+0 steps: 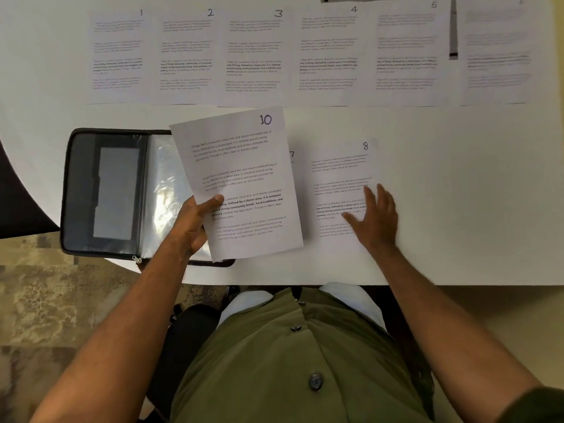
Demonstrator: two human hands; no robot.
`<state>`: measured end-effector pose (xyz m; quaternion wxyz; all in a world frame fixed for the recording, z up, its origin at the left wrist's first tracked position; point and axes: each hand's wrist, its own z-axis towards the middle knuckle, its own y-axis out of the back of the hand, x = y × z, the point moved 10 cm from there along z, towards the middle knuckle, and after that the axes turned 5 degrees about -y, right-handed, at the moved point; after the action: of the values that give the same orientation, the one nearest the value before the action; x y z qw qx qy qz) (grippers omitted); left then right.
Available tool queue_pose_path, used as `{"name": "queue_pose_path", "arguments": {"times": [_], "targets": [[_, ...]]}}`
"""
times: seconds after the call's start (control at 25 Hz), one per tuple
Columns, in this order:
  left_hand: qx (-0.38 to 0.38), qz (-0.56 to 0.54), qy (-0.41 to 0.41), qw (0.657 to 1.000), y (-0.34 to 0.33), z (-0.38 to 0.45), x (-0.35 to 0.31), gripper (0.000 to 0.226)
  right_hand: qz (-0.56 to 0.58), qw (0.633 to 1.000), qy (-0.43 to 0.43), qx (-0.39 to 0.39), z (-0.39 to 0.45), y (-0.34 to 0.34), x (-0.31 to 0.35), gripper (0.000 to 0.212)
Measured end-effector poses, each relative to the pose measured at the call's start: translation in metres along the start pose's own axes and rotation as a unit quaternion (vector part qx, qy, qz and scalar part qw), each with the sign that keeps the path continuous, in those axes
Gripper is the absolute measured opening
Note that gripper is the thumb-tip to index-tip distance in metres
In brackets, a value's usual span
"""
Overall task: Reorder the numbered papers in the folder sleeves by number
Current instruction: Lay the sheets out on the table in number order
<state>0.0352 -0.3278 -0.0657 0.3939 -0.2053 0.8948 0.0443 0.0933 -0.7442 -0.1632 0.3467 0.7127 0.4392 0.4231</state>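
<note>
My left hand (197, 222) grips the paper numbered 10 (241, 181) by its lower left edge, thumb on top, holding it tilted above the open black zip folder (103, 190). A clear plastic sleeve (166, 181) shows in the folder beside the sheet. My right hand (374, 218) lies flat with straight fingers on paper 8 (338, 175). Only the corner of paper 7 (292, 154) peeks out between sheets 10 and 8. Along the far side lie papers 1 (117, 56), 2 (186, 56), 3 (254, 56), 4 (328, 53), 5 (407, 53) and 6 (497, 53) in a row.
The white table (457, 193) has its near edge right in front of my body and curves away at the left. A dark strip (453, 32) shows between papers 5 and 6. Patterned carpet (45, 300) lies below at the left.
</note>
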Motion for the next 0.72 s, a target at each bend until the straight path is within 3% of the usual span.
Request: {"name": "queue_pose_path", "arguments": {"times": [0.28,0.56,0.72], "targets": [[0.002,-0.013,-0.017,1.000,-0.021,-0.010,-0.002,0.031,-0.014,0.999,-0.030,-0.002,-0.010,-0.007,-0.014,0.091],[0.023,-0.021,-0.017,0.999,-0.027,-0.010,0.000,0.047,-0.019,0.999,-0.031,-0.005,-0.012,-0.008,-0.012,0.093],[0.060,-0.020,-0.011,0.998,-0.033,-0.008,-0.008,0.041,0.047,0.997,-0.045,-0.048,-0.018,0.009,0.002,0.095]]}}
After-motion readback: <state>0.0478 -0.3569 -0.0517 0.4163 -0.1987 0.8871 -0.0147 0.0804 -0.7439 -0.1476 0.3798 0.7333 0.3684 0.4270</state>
